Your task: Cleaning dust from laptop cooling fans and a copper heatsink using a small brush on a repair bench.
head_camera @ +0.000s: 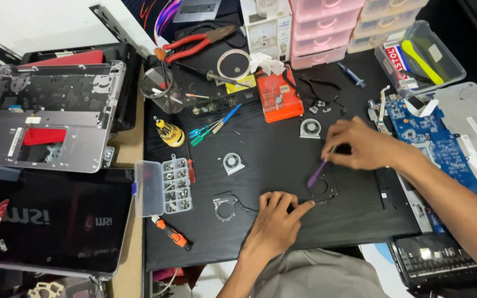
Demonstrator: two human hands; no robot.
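Observation:
My right hand (360, 144) pinches a thin purple pry tool (316, 173), whose tip rests on a black round fan frame (323, 190) lying on the black mat (282, 165). My left hand (276, 221) lies flat on the mat with its forefinger stretched to the frame's near edge, holding it down. A second, silver fan frame (225, 205) lies just left of my left hand. Two small grey fans (232, 163) (309, 128) sit further up the mat.
A clear screw box (164, 186) and an orange screwdriver (171, 232) lie at the mat's left edge. A blue circuit board (432, 140) is on the right, an open laptop shell (51, 116) on the left, pink drawers (321, 33) and red pliers (197, 41) at the back.

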